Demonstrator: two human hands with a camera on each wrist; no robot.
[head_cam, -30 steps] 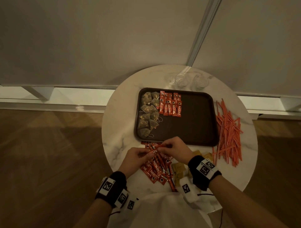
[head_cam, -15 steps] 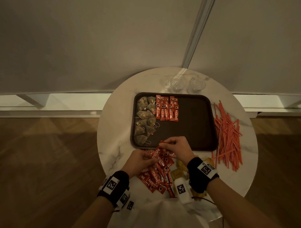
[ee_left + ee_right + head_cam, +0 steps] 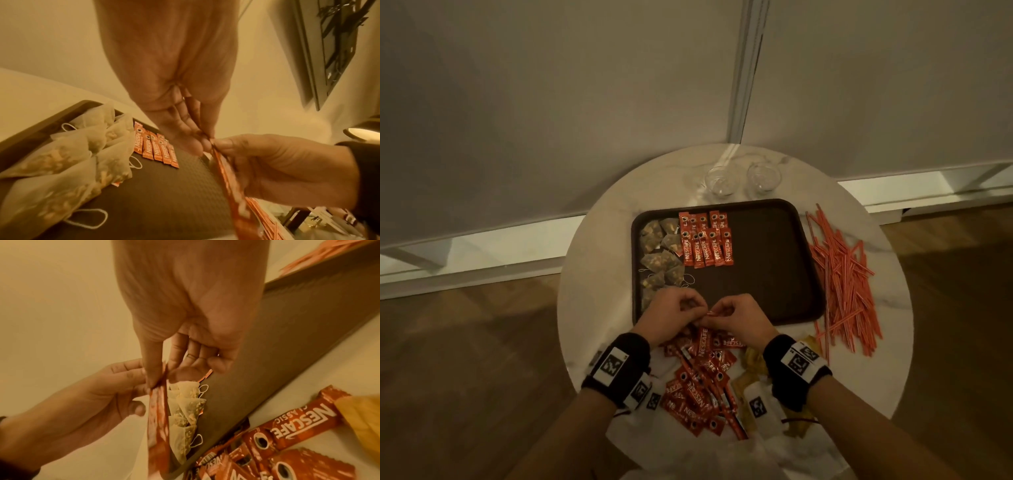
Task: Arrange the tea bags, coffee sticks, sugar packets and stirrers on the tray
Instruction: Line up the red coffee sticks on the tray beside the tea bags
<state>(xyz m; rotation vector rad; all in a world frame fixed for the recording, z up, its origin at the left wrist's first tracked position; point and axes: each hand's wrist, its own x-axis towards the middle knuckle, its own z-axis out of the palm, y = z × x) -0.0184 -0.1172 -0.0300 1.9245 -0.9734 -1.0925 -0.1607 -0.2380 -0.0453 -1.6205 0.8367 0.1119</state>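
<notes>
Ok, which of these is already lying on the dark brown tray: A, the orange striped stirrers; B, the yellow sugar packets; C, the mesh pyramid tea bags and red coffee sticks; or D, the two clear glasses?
C: the mesh pyramid tea bags and a row of red coffee sticks lie on the dark brown tray; the other three sit on the white marble table.

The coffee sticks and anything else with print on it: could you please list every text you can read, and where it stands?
"NESCAFE": sticks on the tray.
"NESCAFE": loose sticks on the table.
"NESCAFE CLASSIC": loose stick in the right wrist view.
Held stick: blurred, unreadable.
Wristband tags: black-and-white codes, no words.
</notes>
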